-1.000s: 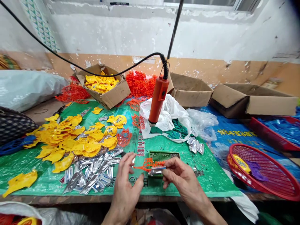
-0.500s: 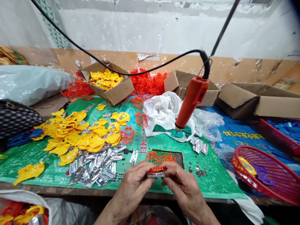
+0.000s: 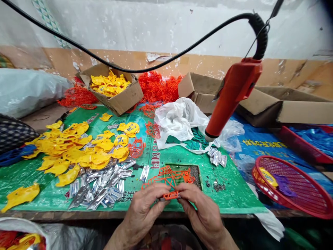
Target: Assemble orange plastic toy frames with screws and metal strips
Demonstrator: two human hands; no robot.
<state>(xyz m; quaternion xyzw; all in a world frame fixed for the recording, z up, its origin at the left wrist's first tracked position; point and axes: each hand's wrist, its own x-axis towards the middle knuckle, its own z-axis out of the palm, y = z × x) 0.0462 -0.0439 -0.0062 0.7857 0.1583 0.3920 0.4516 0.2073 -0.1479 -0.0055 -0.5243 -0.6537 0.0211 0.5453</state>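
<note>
Between the fingertips of both hands is a small orange plastic part [image 3: 171,195], with a sliver of metal showing at its left end. My left hand [image 3: 147,205] pinches it from the left and my right hand [image 3: 201,206] from the right. Just beyond the fingers, an orange plastic lattice frame [image 3: 169,176] lies across a shallow green tray [image 3: 179,166] that holds many tiny dark pieces, probably screws. Shiny metal blade-like pieces [image 3: 109,184] are heaped left of my hands, beside a spread of yellow plastic parts [image 3: 85,149].
A red electric screwdriver [image 3: 231,97] hangs on a black cable over the right side. Behind stand a cardboard box [image 3: 127,99] of yellow parts and a pile of orange frames [image 3: 158,86]. A white bag [image 3: 179,118] and a red basket [image 3: 293,187] are to the right.
The orange part has turned in my fingers: its orange openwork side faces up, and the metal strip is mostly hidden. The screwdriver appears larger and further right as the view shifts.
</note>
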